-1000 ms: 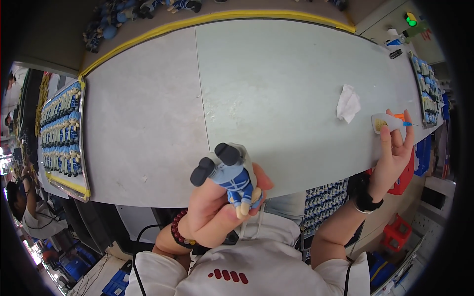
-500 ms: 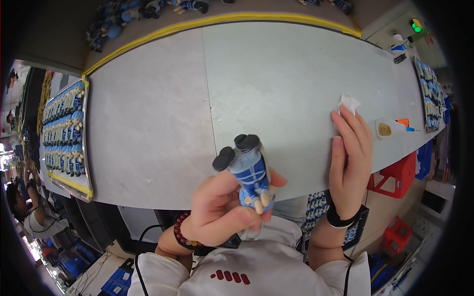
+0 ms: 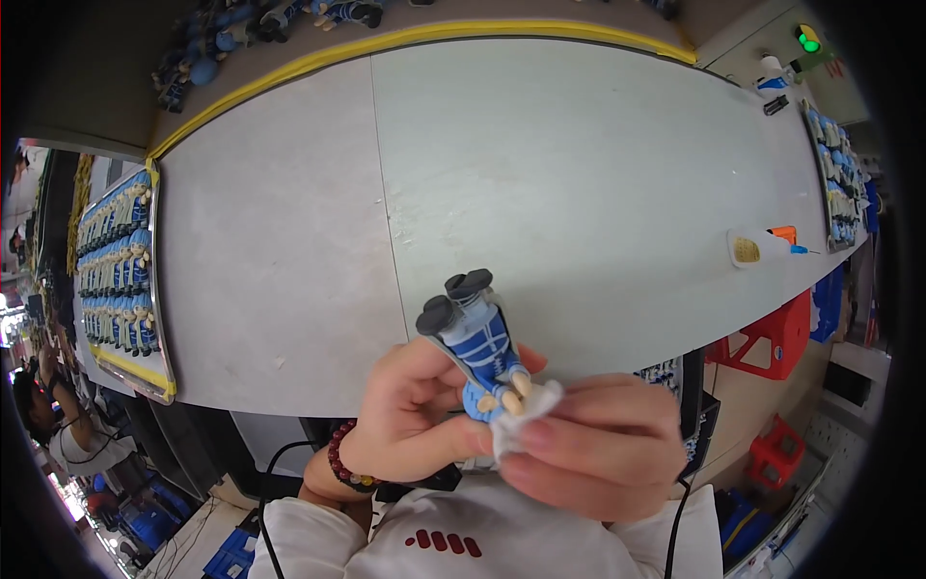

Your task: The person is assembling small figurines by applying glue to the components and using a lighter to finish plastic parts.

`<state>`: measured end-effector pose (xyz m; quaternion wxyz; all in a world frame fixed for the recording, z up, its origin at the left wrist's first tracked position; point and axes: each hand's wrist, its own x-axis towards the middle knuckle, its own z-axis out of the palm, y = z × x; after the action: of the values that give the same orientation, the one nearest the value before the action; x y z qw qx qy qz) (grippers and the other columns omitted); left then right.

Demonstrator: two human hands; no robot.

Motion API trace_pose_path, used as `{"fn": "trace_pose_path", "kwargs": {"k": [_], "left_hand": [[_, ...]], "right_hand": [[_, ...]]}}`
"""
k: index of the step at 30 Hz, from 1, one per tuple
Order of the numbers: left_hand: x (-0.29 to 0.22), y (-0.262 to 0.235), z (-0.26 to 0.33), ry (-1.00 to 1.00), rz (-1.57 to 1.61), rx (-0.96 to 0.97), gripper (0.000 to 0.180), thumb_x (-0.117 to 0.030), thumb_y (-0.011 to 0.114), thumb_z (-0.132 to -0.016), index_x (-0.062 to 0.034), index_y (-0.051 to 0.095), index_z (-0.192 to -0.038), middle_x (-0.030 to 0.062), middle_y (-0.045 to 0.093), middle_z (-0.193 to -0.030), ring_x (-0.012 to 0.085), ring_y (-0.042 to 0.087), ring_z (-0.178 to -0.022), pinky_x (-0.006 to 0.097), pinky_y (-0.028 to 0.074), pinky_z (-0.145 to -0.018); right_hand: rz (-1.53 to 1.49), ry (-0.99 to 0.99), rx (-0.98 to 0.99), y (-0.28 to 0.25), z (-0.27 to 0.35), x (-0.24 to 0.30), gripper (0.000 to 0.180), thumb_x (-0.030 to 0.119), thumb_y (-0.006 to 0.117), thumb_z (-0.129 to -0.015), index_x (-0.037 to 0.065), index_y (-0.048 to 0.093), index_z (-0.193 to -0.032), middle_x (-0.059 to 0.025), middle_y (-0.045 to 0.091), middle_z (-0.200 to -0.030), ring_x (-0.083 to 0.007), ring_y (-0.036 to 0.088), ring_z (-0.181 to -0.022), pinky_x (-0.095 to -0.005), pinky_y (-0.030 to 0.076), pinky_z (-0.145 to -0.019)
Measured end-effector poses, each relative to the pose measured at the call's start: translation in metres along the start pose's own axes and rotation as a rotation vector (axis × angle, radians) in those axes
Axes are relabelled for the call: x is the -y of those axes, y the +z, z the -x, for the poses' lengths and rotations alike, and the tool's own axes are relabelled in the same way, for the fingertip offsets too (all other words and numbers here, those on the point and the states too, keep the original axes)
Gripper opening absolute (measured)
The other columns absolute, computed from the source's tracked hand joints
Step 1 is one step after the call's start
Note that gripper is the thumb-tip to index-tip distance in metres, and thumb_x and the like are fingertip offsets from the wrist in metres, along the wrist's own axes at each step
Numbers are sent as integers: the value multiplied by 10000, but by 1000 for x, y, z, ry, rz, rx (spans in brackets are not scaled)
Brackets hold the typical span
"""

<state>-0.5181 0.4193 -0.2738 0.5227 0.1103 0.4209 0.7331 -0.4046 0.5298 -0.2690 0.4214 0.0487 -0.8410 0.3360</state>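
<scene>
Held feet-up in my left hand (image 3: 410, 410) is a small blue figurine (image 3: 480, 345) with black boots and a blue, white-striped outfit. My left fingers wrap round its lower end, which points toward me. My right hand (image 3: 603, 444) pinches a crumpled white tissue (image 3: 526, 417) and presses it against the figurine's head end, beside its pale hands. The tissue and fingers hide most of the head. Both hands are over the table's near edge, close to my body.
A tray of figurines in rows (image 3: 121, 270) stands at the left, another (image 3: 834, 179) at the far right. A white bottle with an orange part (image 3: 745, 248) lies on the grey table (image 3: 579, 174). More figurines (image 3: 260, 29) lie on the shelf behind. A red stool (image 3: 772, 338) stands right.
My right hand has picked the tissue up off the table's right side and brought it to the figurine. The left hand still holds the figurine nearly in place.
</scene>
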Motion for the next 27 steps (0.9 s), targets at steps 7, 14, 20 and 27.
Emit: {"fn": "trace_pose_path", "kwargs": {"k": [7, 14, 20, 27], "left_hand": [[-3, 2, 2, -43, -12, -25, 331, -97, 682, -649, 31, 542, -921, 155, 593, -894, 158, 587, -714, 259, 482, -592], [-3, -15, 0, -49, 10, 276, 421, -91, 631, -786, 80, 433, -1117, 119, 574, -945, 156, 589, -815, 264, 470, -747], [-6, -2, 0, -131, -184, -37, 676, -543, 697, -627, 24, 529, -956, 144, 595, -901, 143, 583, -781, 248, 460, -659], [-4, -23, -7, -97, 0, 455, 455, -182, 570, -838, 85, 397, -1163, 127, 555, -987, 149, 565, -858, 255, 484, -700]], "right_hand": [[299, -14, 89, -5, -4, 6, 214, -7, 684, -536, 75, 617, -722, -85, 603, -869, -193, 536, -643, -210, 425, -493], [334, 119, 35, -22, 6, 15, 219, 40, 683, -526, 125, 597, -709, -33, 594, -939, -183, 499, -671, -244, 434, -553], [231, 179, 162, -2, -5, 15, 165, 37, 664, -561, 92, 619, -710, -39, 631, -936, -171, 520, -715, -191, 413, -500], [369, 236, 105, -26, 4, 8, 175, -47, 619, -516, 13, 599, -678, -121, 638, -901, -192, 533, -687, -244, 450, -591]]}}
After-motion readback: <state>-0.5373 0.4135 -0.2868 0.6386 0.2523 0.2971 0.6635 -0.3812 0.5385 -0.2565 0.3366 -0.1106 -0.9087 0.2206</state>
